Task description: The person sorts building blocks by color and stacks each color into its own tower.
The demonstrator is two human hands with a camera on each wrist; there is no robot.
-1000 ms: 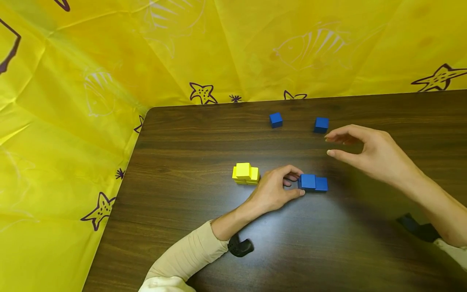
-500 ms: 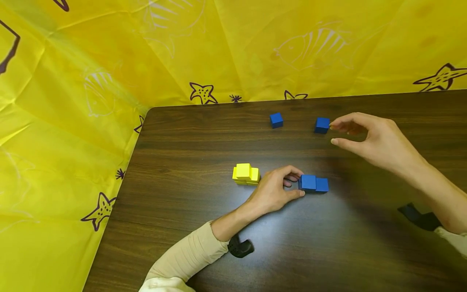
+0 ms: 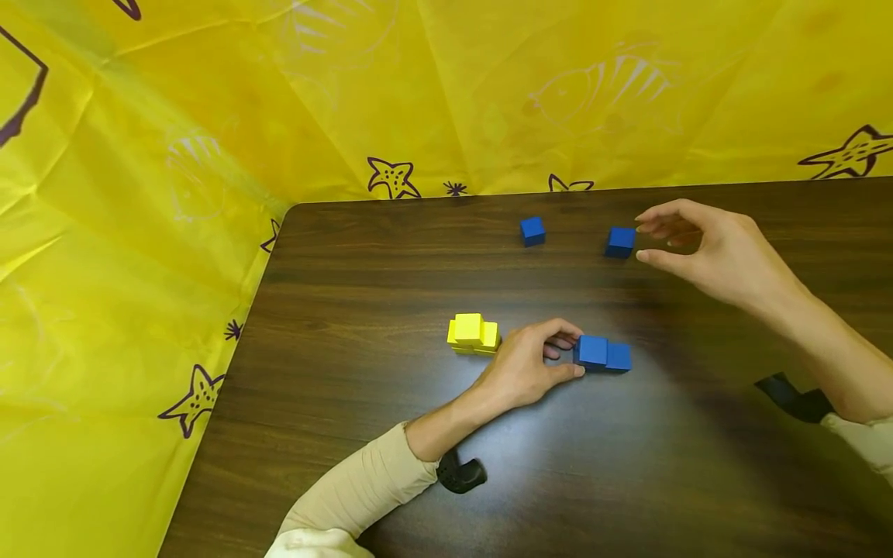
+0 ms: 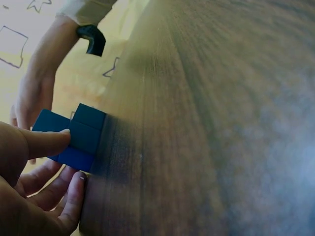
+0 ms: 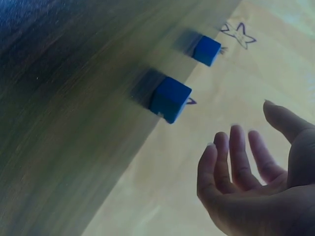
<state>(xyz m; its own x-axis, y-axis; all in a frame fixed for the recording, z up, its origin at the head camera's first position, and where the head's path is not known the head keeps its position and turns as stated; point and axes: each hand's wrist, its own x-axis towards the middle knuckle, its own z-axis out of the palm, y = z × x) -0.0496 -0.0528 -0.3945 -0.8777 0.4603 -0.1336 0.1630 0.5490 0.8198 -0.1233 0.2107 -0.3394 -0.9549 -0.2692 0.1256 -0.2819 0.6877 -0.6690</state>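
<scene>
My left hand (image 3: pixel 526 364) holds the left end of a small build of blue blocks (image 3: pixel 593 350), thumb on the near side and fingers on the far side. In the left wrist view the thumb lies against these blue cubes (image 4: pixel 87 137), which form a step with one raised above the row. My right hand (image 3: pixel 718 244) is just right of a single blue cube (image 3: pixel 620 242), thumb and fingers spread apart with nothing between them. The right wrist view has that nearer blue cube (image 5: pixel 170 98) beyond the fingertips. Another blue cube (image 3: pixel 532 231) lies farther left.
A stepped yellow block stack (image 3: pixel 469 332) stands close to the left hand's left side. All of it rests on a dark wood-grain table (image 3: pixel 335 310). A yellow cloth (image 3: pixel 474 93) printed with fish and starfish hangs along the back and left edges.
My right hand has moved away from me, up beside the right-hand single blue cube. The left hand stays at the blue blocks.
</scene>
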